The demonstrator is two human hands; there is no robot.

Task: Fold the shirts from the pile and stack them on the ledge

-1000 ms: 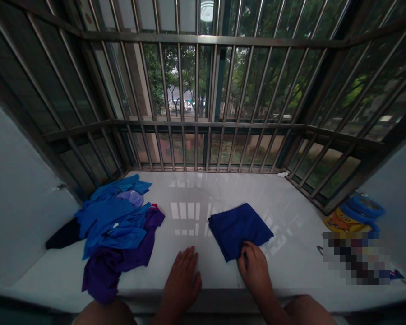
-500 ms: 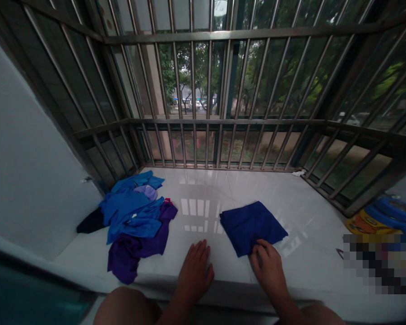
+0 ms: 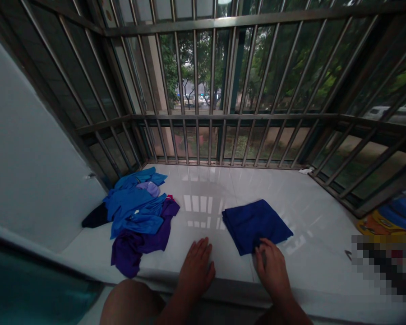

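Here, a folded dark-blue cloth (image 3: pixel 257 221) is laid flat on the white tiled ledge (image 3: pixel 209 180), right of centre. Its near edge is met by the right hand (image 3: pixel 273 268), whose fingers are curled toward the thumb; whether fabric is pinched between them cannot be made out. The left hand (image 3: pixel 196 266) is placed palm down near the ledge's front, apart from the cloth, its fingers held nearly together and the thumb set outward. Farther left, a bright-blue garment (image 3: pixel 128 207) is heaped with a purple garment (image 3: pixel 126 253) and a lilac cloth (image 3: pixel 151 188).
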